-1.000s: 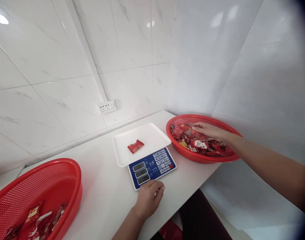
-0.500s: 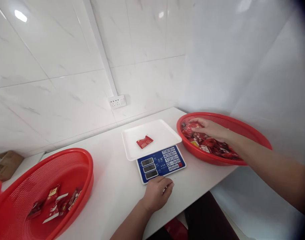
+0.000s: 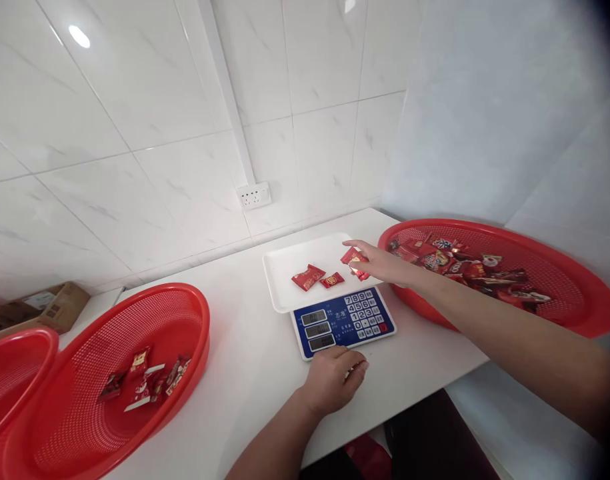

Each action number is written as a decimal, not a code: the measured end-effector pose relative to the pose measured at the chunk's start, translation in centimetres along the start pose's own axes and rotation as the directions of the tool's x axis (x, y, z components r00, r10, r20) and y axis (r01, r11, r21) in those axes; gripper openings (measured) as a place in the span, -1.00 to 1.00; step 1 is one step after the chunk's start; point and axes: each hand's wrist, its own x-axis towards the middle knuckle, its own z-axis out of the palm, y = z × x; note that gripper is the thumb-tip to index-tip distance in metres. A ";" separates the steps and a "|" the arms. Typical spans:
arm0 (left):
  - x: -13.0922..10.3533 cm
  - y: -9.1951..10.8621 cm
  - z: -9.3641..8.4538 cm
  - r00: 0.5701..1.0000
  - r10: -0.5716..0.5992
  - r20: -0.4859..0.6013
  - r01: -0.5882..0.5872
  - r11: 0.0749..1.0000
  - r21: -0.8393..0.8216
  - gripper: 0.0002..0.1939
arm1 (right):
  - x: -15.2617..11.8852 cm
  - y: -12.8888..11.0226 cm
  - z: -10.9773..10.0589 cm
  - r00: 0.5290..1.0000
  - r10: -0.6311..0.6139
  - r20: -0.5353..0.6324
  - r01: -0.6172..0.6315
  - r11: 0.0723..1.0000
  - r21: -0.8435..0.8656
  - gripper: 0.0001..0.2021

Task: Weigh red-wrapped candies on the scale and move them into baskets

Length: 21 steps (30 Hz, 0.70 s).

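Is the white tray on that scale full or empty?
Neither: two red wrapped pieces lie on the white tray, much of it bare, and the right hand holds red wrapping over its right end.

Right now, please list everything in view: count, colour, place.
Table: 1, white, centre
Scale: 1, blue-white, on table
Tray: 1, white, atop scale
Loose packets: 2, red, on tray
Held packets: unclear count, red, at tray
Right basket: 1, red, beside scale
Left baskets: 2, red, at left
Basket packets: many, mainly red, in two baskets
Carton: 1, brown, far left
Walls: 2, pale, behind
Socket: 1, white, on wall
Trunking: 1, white, above socket
Unclear item: 1, red, below table
Legs: unclear count, dark, below table
Left hand: 1, bare, at scale's edge
Right hand: 1, bare, fingers around packets
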 end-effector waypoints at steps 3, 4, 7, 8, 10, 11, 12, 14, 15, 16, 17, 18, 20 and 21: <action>0.0 0.0 0.2 1.000 0.020 0.006 -0.020 1.000 0.004 -0.79 | 0.1 0.1 0.3 0.999 -0.026 -0.032 0.025 0.999 -0.048 -0.42; 0.0 0.0 0.2 1.000 0.025 0.006 -0.025 1.000 0.005 -0.79 | 0.3 0.0 0.6 0.998 -0.047 -0.044 0.043 0.996 -0.072 -0.45; 0.0 0.0 0.1 1.000 0.025 0.001 -0.025 1.000 0.008 -0.78 | 0.9 -0.6 1.7 0.988 -0.116 -0.103 0.102 0.986 -0.132 -0.54; 0.0 0.1 0.0 1.000 0.019 0.001 -0.019 1.000 0.008 -0.78 | 1.1 -0.8 2.1 0.985 -0.134 -0.107 0.119 0.984 -0.136 -0.53; 0.1 0.1 -0.1 1.000 0.005 0.005 -0.005 1.000 0.010 -0.77 | 1.3 -1.2 2.7 0.984 -0.163 -0.076 0.152 0.980 -0.126 -0.48; 0.1 0.1 -0.1 1.000 -0.001 0.008 0.001 1.000 0.012 -0.77 | 1.2 -1.4 2.9 0.983 -0.173 -0.054 0.166 0.979 -0.119 -0.46; 0.1 0.1 -0.2 1.000 -0.005 0.011 0.004 1.000 0.013 -0.77 | 1.0 -1.5 2.9 0.983 -0.180 -0.033 0.176 0.978 -0.112 -0.45; 0.1 0.2 -0.2 1.000 -0.004 0.015 0.004 1.000 0.014 -0.77 | 0.3 -1.4 2.2 0.985 -0.170 -0.022 0.166 0.980 -0.112 -0.46; 0.1 0.2 -0.2 1.000 0.001 0.018 -0.001 1.000 0.012 -0.77 | -0.2 -1.1 1.5 0.988 -0.150 -0.035 0.144 0.981 -0.133 -0.47; 0.1 0.2 -0.2 1.000 0.007 0.020 -0.007 1.000 0.008 -0.78 | -0.7 -0.5 0.5 0.991 -0.123 -0.056 0.112 0.978 -0.177 -0.48; 0.1 0.2 -0.2 1.000 0.015 0.022 -0.015 1.000 0.004 -0.78 | -1.2 0.4 -0.6 0.992 -0.089 -0.087 0.066 0.969 -0.239 -0.49; 0.1 0.2 -0.2 1.000 0.021 0.022 -0.021 1.000 0.001 -0.79 | -1.7 1.6 -2.0 0.991 -0.059 -0.116 0.017 0.945 -0.327 -0.49; 0.0 0.2 -0.1 0.999 0.026 0.024 -0.025 1.000 -0.002 -0.79 | -3.0 4.6 -5.0 0.990 0.009 -0.140 -0.074 0.880 -0.470 -0.49; 0.0 0.1 -0.1 0.999 0.025 0.023 -0.025 1.000 -0.005 -0.80 | -3.7 6.3 -6.5 0.988 0.059 -0.145 -0.125 0.856 -0.502 -0.49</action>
